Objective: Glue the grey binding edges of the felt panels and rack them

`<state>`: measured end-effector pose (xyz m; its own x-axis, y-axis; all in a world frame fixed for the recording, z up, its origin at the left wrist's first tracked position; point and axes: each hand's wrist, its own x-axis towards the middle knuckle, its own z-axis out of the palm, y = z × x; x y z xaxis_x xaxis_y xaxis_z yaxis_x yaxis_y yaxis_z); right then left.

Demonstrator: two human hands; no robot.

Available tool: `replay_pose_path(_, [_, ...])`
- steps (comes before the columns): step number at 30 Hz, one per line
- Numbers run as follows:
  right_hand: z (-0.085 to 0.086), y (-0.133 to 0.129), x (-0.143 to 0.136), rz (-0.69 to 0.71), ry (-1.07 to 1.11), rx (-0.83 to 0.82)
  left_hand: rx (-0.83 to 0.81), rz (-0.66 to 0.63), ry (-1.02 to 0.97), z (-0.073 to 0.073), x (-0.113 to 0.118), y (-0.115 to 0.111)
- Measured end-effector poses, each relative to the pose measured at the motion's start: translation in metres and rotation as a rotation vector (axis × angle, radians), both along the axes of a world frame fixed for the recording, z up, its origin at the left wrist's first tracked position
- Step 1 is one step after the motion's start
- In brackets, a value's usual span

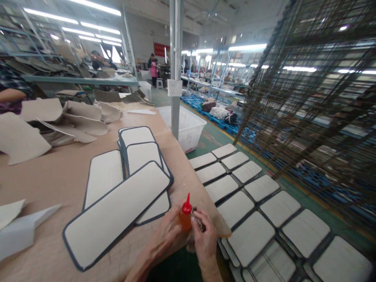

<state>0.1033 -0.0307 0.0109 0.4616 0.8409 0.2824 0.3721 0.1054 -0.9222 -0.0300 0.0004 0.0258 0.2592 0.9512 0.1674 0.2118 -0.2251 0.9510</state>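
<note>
A small orange bottle [185, 221] with a red pointed cap [187, 205] stands upright near the table's front edge. My left hand [168, 232] is closed around its left side. Beside the bottle, my right hand [205, 235] pinches a small dark, crumpled piece [199, 222], perhaps cloth. Beyond my hands lie several pale rounded panels with dark edging; the long front panel [117, 215] rests slantwise over the others. A pale panel [105, 174] lies to the left of the stack [138, 137].
The brown table [108, 258] bears curved grey-beige sheets [85, 121] and white sheets [20, 231] at left. Rows of pale panels [249, 235] lie lower right. A white bin [190, 129] and a post [175, 102] stand beyond the table. People are in the background.
</note>
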Motion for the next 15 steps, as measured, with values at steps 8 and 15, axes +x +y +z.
replay_pose_path(8, [0.0,0.0,0.006,0.084,-0.03,0.005,-0.211,0.106,-0.289,-0.008,0.03,-0.001])
replay_pose_path(15, [0.007,0.022,0.014,0.251,0.086,-0.082,-0.25,-0.01,-0.33,-0.012,0.012,0.001])
